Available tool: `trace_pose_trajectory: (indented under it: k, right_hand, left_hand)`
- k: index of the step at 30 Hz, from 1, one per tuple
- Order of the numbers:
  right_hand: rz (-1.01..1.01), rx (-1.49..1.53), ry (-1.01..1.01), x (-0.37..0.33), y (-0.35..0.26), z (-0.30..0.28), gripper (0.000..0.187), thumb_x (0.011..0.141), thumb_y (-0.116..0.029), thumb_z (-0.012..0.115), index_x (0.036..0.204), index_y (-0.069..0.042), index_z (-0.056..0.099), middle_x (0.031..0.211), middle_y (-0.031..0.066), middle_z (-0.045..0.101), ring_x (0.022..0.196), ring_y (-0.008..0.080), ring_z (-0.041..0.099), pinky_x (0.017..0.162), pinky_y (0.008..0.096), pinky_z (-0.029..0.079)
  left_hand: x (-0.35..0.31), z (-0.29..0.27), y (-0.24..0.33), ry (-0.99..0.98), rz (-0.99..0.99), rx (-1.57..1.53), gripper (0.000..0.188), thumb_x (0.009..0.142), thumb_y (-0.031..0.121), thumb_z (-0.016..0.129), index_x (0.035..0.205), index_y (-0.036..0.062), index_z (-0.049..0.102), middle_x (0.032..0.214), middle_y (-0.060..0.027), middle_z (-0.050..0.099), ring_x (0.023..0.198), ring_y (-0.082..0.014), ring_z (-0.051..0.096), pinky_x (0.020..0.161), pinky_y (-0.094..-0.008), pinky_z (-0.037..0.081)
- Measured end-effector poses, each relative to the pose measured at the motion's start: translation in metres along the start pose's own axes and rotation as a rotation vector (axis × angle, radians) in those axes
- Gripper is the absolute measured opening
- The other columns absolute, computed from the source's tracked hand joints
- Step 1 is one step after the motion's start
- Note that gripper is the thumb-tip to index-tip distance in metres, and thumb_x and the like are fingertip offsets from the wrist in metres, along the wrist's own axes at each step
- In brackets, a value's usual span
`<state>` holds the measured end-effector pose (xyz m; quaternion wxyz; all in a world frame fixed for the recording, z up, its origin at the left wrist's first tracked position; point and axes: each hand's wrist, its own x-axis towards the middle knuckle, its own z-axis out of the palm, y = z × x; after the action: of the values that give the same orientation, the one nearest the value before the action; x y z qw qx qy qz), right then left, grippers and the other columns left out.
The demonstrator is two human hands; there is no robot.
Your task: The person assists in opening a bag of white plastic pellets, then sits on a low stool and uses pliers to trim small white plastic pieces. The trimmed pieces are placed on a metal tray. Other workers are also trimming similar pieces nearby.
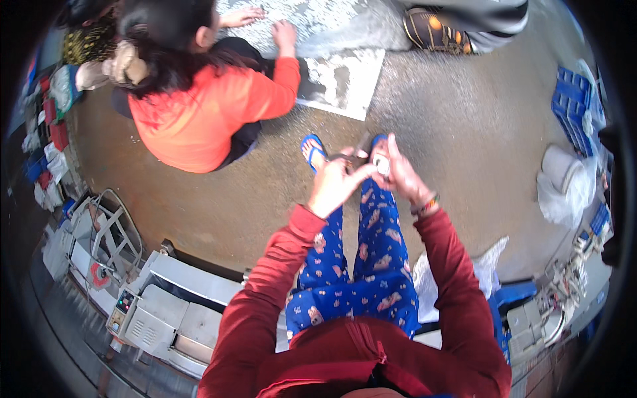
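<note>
My left hand [334, 184] is closed on a small cutting tool that looks like scissors [363, 141], with dark handles and a grey blade pointing away from me. Beside it, my right hand [403, 174] is held partly curled, its thumb side up. A small white piece [381, 163] lies against the fingers of that hand, and my left thumb reaches over to it. The piece is too small to name. Both hands are held close together above my feet and blue patterned trousers [387, 255].
A person in an orange top [206, 116] crouches at front left, hands over a pale speckled sheet [298, 23]. A white-edged panel [355, 99] lies on the wet brown floor. Grey machines [156, 315] stand near left. A white bucket [563, 166] and blue crate [572, 99] are at right.
</note>
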<state>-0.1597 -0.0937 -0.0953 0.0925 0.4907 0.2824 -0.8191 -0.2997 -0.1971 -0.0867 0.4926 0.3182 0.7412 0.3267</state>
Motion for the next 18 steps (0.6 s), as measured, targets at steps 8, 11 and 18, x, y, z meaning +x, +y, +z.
trace_pose_trajectory:
  k: [8, 11, 18]
  right_hand:
    - [-0.122, -0.053, 0.463, 0.014, 0.038, 0.016, 0.069, 0.087, -0.068, 0.024, 0.098, -0.008, 0.056, 0.059, -0.0038, 0.050, 0.047, 0.0034, 0.041, 0.040, 0.0188, 0.031]
    - [-0.200, 0.425, 0.554, 0.024, 0.045, -0.006, 0.049, 0.091, -0.058, 0.032, 0.080, -0.012, 0.047, 0.060, 0.0024, 0.052, 0.048, 0.0106, 0.049, 0.039, 0.0203, 0.034]
    - [-0.286, 1.064, -0.218, 0.054, 0.006, -0.014, 0.024, 0.092, -0.022, 0.046, 0.104, -0.003, 0.054, 0.095, 0.0148, 0.062, 0.089, 0.0241, 0.059, 0.079, 0.0375, 0.049]
  left_hand:
    - [-0.002, 0.029, 0.002, -0.065, -0.046, 0.115, 0.016, 0.082, 0.015, 0.061, 0.093, 0.0036, 0.058, 0.085, -0.0135, 0.061, 0.072, -0.0271, 0.060, 0.072, -0.0349, 0.047]
    - [-0.005, 0.029, 0.015, 0.151, 0.025, 0.171, 0.015, 0.080, 0.015, 0.062, 0.092, 0.0077, 0.058, 0.079, -0.0163, 0.061, 0.068, -0.0322, 0.061, 0.063, -0.0372, 0.047]
    - [0.035, 0.004, 0.030, 0.169, 0.267, 0.436, 0.033, 0.078, 0.014, 0.060, 0.110, 0.0102, 0.053, 0.076, -0.0117, 0.063, 0.059, -0.0292, 0.061, 0.051, -0.0365, 0.046]
